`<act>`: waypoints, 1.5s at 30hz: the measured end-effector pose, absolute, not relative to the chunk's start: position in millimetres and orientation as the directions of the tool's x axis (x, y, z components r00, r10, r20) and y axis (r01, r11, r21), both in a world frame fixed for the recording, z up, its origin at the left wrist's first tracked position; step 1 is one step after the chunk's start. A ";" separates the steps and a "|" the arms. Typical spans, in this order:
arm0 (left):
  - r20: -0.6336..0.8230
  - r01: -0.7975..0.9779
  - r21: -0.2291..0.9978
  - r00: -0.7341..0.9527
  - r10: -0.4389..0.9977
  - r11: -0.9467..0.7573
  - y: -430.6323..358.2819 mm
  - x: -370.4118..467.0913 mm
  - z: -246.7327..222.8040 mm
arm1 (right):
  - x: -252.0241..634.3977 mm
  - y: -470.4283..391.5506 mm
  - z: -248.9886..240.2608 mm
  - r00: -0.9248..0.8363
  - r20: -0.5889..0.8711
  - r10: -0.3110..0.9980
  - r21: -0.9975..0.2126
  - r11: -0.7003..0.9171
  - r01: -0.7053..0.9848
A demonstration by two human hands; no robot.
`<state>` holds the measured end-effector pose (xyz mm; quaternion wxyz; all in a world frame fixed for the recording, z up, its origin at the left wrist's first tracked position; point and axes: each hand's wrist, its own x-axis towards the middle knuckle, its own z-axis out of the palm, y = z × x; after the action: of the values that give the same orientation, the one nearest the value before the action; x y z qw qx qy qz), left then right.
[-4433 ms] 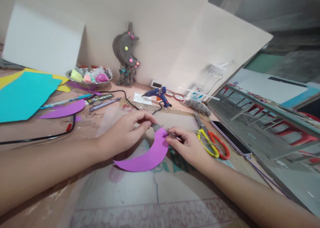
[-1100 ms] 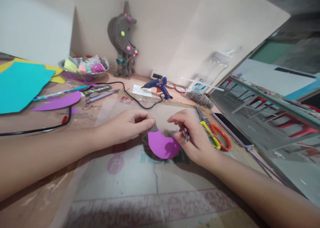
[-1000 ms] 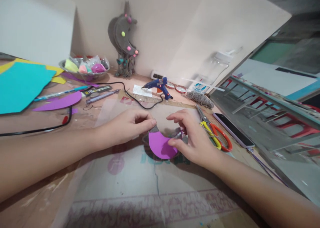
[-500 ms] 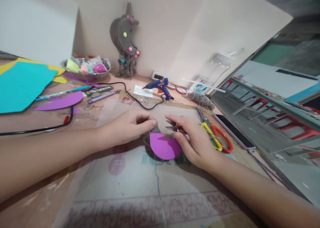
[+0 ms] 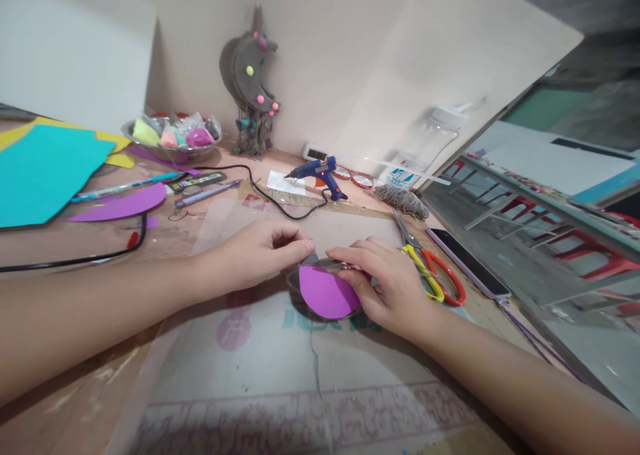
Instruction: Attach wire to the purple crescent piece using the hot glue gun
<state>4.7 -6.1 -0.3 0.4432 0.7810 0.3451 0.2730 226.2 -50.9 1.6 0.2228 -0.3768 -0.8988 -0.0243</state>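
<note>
A rounded purple paper piece (image 5: 327,294) with a dark grey rim lies between my hands, over a printed plastic sheet (image 5: 240,382). My left hand (image 5: 263,250) pinches the grey upper left corner of this piece between thumb and curled fingers. Across its upper right edge, my right hand (image 5: 387,278) has thumb and forefinger closed, the forefinger along the straight top edge. A small shiny spot shows at the right fingertips, too small to name. The right hand's other fingers are partly hidden behind the forefinger.
Scissors (image 5: 434,275) and a phone (image 5: 467,262) lie right of my right hand. Behind stand a blue glue gun (image 5: 317,174), grey yarn (image 5: 403,200) and a clear bottle (image 5: 440,135). Turquoise paper (image 5: 47,175), pens and a bowl of clay (image 5: 175,150) are at left.
My right hand's spread fingers have come down and closed on the top right edge of the purple piece. My left hand stays in place.
</note>
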 end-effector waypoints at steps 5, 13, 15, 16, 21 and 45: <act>0.122 0.298 0.878 0.618 0.777 -0.375 -5.2 5.6 0.2 | 226.2 -50.6 1.7 -0.612 0.418 0.671 -0.113 0.707 0.698; 0.100 0.288 0.891 0.630 0.770 -0.350 -3.6 5.7 -2.3 | 226.9 -49.9 0.6 -0.627 0.405 0.665 -0.096 0.713 0.694; 0.087 0.278 0.901 0.636 0.767 -0.333 -3.0 5.3 -3.8 | 227.2 -50.0 0.3 -0.630 0.404 0.663 -0.089 0.714 0.694; 0.085 0.272 0.904 0.641 0.763 -0.329 -2.6 5.2 -4.5 | 227.3 -50.0 0.2 -0.630 0.404 0.663 -0.086 0.713 0.696; 0.069 0.254 0.919 0.650 0.756 -0.302 -1.3 5.2 -5.2 | 227.1 -50.2 -0.1 -0.629 0.406 0.663 -0.071 0.709 0.701; 0.055 0.250 0.924 0.660 0.749 -0.288 -1.7 4.4 -3.3 | 225.5 -50.5 -0.8 -0.608 0.442 0.659 -0.118 0.715 0.689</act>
<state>4.4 -1.7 -3.3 0.4987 0.7625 0.3275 0.2502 225.5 -50.5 -0.8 0.2332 -0.3761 -0.8962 -0.0322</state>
